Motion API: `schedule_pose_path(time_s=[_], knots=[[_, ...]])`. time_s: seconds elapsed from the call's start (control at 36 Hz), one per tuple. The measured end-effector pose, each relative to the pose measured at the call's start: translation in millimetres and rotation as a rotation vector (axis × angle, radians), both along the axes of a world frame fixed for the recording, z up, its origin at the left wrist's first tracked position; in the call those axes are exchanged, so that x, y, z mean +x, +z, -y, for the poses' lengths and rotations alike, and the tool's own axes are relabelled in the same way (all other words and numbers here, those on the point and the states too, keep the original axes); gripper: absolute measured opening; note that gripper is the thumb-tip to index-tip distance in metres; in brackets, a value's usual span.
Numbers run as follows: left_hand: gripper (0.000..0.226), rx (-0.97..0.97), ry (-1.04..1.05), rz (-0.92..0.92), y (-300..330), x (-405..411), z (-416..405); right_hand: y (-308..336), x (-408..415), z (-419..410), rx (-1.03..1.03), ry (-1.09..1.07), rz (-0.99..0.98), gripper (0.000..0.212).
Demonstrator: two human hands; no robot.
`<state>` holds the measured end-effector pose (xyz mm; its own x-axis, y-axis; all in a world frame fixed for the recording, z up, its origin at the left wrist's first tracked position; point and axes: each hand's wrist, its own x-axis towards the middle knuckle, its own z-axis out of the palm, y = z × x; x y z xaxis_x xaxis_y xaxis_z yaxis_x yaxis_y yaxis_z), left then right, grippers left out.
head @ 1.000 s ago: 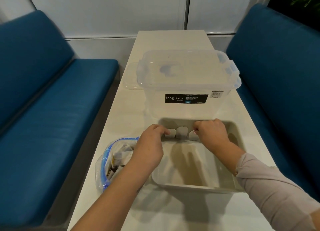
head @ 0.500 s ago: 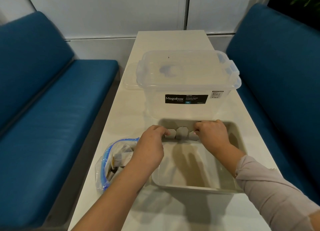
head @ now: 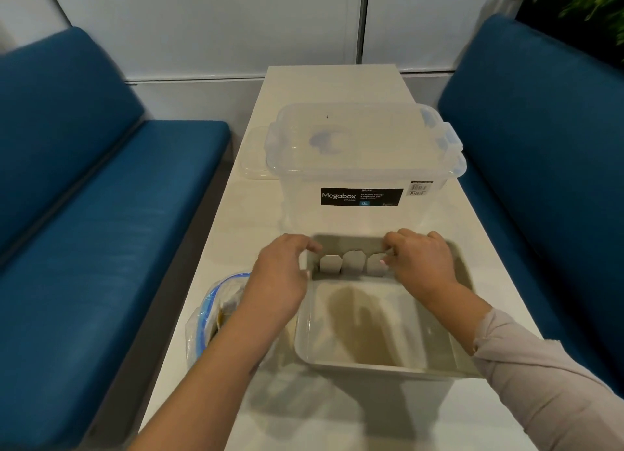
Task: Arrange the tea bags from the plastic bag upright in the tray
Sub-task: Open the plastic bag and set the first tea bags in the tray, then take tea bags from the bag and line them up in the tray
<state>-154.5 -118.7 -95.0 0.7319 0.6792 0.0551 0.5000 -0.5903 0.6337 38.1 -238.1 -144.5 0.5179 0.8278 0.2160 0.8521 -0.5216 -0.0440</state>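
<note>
Head view is showing the tray [head: 378,366] sitting just before the Megabox bin [head: 364,166]. Plastic bag [head: 216,312] is lying left of the tray. Three tea bags [head: 353,264] are standing along the tray's far wall; left hand [head: 283,275] is hovering loosely curled, holding nothing, right hand [head: 422,264] pinching the rightmost.

Table [head: 337,89]: tray [head: 371,366], plastic bag [head: 202,319], storage box [head: 354,166].

A black label [head: 362,197] sat on the front wall of the clear storage box [head: 364,166], at the centre of the frame. It read "Megabox" in white, with "STORAGE" in small print beneath and "12L" on a small blue patch; its other lines were too small to read. At the box's upper right, a white price sticker [head: 421,187] carried a barcode and a price too blurred to read.
</note>
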Motion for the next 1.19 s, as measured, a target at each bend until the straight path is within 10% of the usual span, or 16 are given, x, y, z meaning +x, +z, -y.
schedule_pose_path(time_s=[0.42, 0.81, 1.19], knots=[[0.032, 0.008, 0.279, -0.063, 23, -90, -51, 58, -103, -56, 0.133, 0.189, -0.522, 0.012], [0.032, -0.023, 0.183, -0.153, -4, -116, -43, 30, -179, -89, -0.38, 0.507, 0.031, 0.027], [0.03, -0.025, 0.167, -0.199, -5, -116, -46, 32, -174, -95, -0.335, 0.323, -0.161, 0.024]])
